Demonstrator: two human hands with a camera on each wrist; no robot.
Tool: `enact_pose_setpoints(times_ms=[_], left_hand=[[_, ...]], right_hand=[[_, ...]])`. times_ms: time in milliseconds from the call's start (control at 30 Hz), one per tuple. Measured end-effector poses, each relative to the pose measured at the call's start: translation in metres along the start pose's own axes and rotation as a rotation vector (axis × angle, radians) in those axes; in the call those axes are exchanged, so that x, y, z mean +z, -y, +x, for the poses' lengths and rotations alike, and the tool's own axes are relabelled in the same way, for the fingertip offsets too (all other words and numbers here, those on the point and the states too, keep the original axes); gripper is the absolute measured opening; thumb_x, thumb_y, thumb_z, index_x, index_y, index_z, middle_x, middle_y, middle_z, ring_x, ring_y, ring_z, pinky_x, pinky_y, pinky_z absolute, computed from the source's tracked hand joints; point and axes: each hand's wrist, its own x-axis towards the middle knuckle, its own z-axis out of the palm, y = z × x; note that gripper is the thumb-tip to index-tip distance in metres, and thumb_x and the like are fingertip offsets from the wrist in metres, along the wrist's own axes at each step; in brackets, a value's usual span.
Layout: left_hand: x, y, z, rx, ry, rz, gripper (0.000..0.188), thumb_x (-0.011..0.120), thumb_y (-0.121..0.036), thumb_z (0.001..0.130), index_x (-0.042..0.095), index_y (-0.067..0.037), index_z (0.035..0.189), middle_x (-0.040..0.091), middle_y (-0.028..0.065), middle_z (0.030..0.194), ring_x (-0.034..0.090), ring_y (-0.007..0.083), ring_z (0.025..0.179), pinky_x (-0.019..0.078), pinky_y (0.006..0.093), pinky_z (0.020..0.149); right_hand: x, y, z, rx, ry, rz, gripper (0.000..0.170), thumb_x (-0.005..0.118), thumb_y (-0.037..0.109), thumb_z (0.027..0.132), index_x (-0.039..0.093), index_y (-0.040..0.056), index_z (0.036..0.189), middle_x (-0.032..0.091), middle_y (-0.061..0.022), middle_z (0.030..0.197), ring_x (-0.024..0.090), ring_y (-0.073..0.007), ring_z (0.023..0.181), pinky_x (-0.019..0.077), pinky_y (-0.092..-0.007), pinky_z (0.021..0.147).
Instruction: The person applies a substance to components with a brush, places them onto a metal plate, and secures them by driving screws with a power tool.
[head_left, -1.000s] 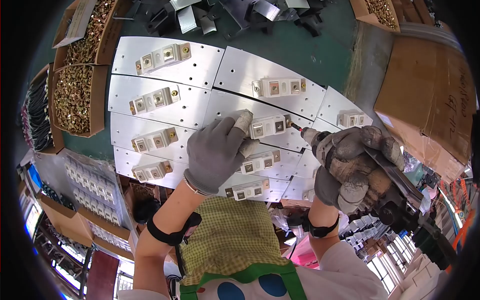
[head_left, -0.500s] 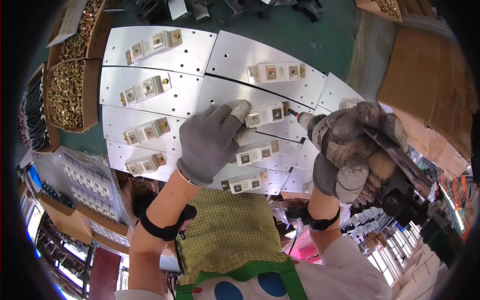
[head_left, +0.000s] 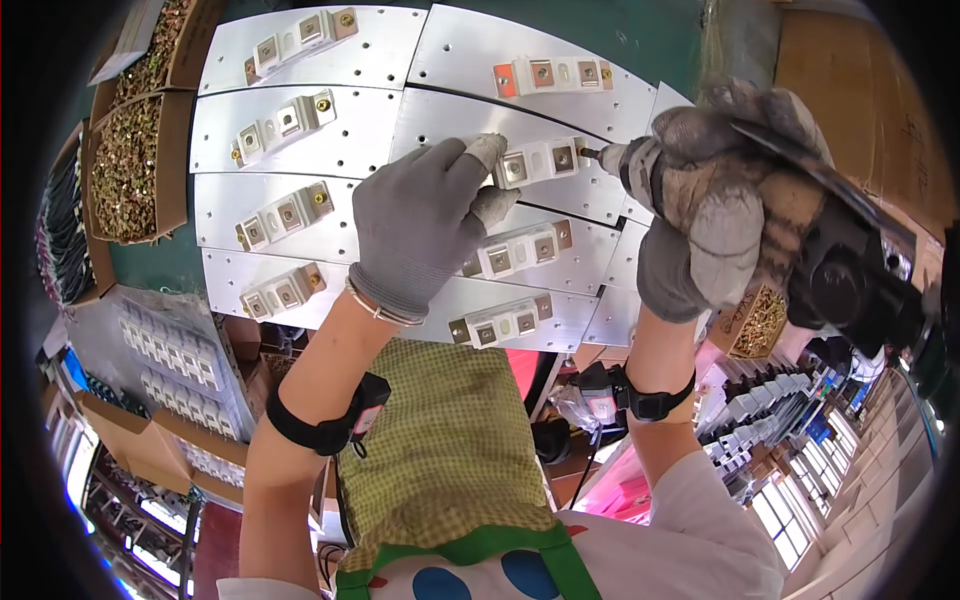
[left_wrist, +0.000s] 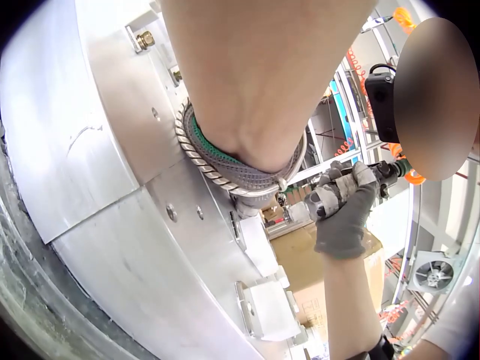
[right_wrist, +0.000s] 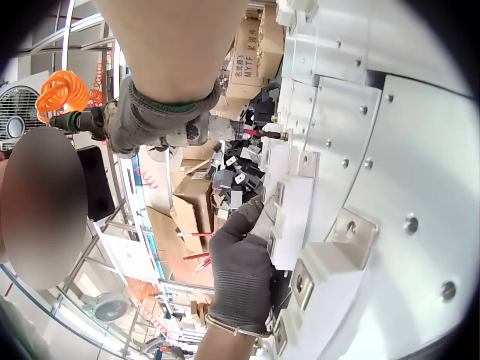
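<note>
My gloved left hand (head_left: 415,220) pinches the left end of a white terminal block (head_left: 540,163) between thumb and index finger. The block lies on a silver metal plate (head_left: 450,115), a metal tab at its end. In my gloved right hand (head_left: 720,200) is a power screwdriver (head_left: 850,285), held nearly level from the right. Its bit (head_left: 590,154) points at the block's right-hand tab, right at the screw there. The right wrist view shows the red-collared driver tip (right_wrist: 259,133) low along the row of blocks, with my left hand (right_wrist: 244,274) on the block's side.
Similar blocks (head_left: 290,122) sit on neighbouring plates, several with brass screws at one end. Cardboard boxes of brass screws (head_left: 140,170) stand to the left. A large carton (head_left: 850,90) is at the right. A tray of white blocks (head_left: 175,350) lies lower left.
Plates and both hands have shifted upward in the head view. The driver has come closer in at the block's right end, and less of its bit shows. My left hand keeps its hold.
</note>
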Motion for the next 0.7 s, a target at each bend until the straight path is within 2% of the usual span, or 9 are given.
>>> enact_pose_setpoints(times_ms=[67, 167, 333, 433, 567, 700], left_hand=[[0.0, -0.002, 0.0, -0.011, -0.009, -0.01, 0.033, 0.071, -0.026, 0.067, 0.064, -0.01, 0.095, 0.061, 0.003, 0.072, 0.058, 0.0182, 0.056, 0.0459, 0.0289, 0.05], [0.0, 0.0, 0.0, -0.005, -0.036, -0.03, 0.032, 0.071, -0.025, 0.066, 0.064, -0.009, 0.094, 0.06, 0.0025, 0.07, 0.057, 0.0179, 0.056, 0.0457, 0.0284, 0.05], [-0.002, -0.002, 0.0, -0.024, -0.025, -0.017, 0.032, 0.071, -0.027, 0.067, 0.064, -0.009, 0.092, 0.057, 0.002, 0.067, 0.057, 0.0176, 0.056, 0.0454, 0.0284, 0.05], [-0.002, -0.004, -0.001, -0.025, -0.03, -0.049, 0.032, 0.07, -0.027, 0.067, 0.064, -0.009, 0.094, 0.056, 0.0023, 0.065, 0.057, 0.0186, 0.056, 0.0452, 0.0289, 0.05], [-0.003, -0.003, 0.0, -0.044, -0.014, -0.045, 0.037, 0.07, -0.027, 0.066, 0.063, -0.009, 0.097, 0.055, 0.0039, 0.067, 0.056, 0.0204, 0.056, 0.0453, 0.03, 0.051], [-0.017, -0.008, 0.001, -0.105, 0.055, -0.125, 0.043, 0.068, -0.026, 0.073, 0.057, -0.006, 0.109, 0.057, 0.0052, 0.075, 0.056, 0.0174, 0.064, 0.0455, 0.0289, 0.058]], right_hand=[[0.017, 0.006, 0.01, -0.137, -0.002, -0.089, 0.055, 0.055, 0.012, 0.081, 0.031, -0.0008, 0.129, 0.043, -0.0171, 0.122, 0.048, -0.0221, 0.107, 0.0391, -0.0328, 0.093], [0.026, 0.006, 0.019, -0.223, -0.008, -0.148, 0.055, 0.06, 0.007, 0.078, 0.034, -0.0016, 0.126, 0.048, -0.0179, 0.117, 0.053, -0.0212, 0.1, 0.0438, -0.0316, 0.087], [0.034, 0.005, 0.024, -0.285, -0.009, -0.166, 0.057, 0.066, -0.001, 0.073, 0.038, -0.003, 0.122, 0.055, -0.0193, 0.108, 0.061, -0.0196, 0.088, 0.0517, -0.0296, 0.077], [0.031, 0.008, 0.019, -0.24, -0.013, -0.085, 0.059, 0.067, -0.003, 0.072, 0.037, -0.0032, 0.122, 0.055, -0.0205, 0.108, 0.06, -0.0214, 0.092, 0.052, -0.032, 0.079], [0.035, 0.012, 0.021, -0.228, 0.013, -0.101, 0.059, 0.065, -0.004, 0.074, 0.035, -0.0013, 0.125, 0.051, -0.0216, 0.114, 0.06, -0.0238, 0.092, 0.0521, -0.0324, 0.08], [0.041, 0.016, 0.016, -0.297, 0.015, -0.413, 0.064, 0.069, 0.006, 0.073, 0.033, 0.0011, 0.127, 0.049, -0.0223, 0.116, 0.06, -0.0212, 0.086, 0.0524, -0.0278, 0.071]])
